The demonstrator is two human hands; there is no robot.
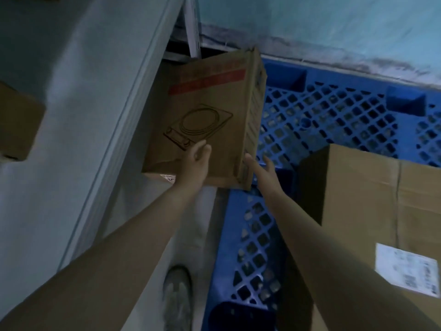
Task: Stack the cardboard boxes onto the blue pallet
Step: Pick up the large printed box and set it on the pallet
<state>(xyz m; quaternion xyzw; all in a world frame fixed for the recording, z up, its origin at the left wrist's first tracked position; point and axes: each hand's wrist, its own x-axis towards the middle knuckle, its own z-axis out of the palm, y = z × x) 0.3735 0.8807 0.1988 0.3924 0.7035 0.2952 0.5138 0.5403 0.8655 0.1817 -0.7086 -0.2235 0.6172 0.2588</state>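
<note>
A flat cardboard box (210, 111) with a red stripe and a line drawing of a cooktop stands tilted at the left edge of the blue pallet (334, 120). My left hand (195, 163) lies flat against its printed face near the lower edge. My right hand (260, 168) touches the box's narrow right side with fingers spread. A larger cardboard box (372, 206) with a white shipping label rests on the pallet at the right.
A grey wall or panel (95, 115) rises at the left, with another brown box (16, 120) at the far left edge. A pale blue wall runs behind the pallet. My shoe (177, 295) stands on the floor beside the pallet's near corner.
</note>
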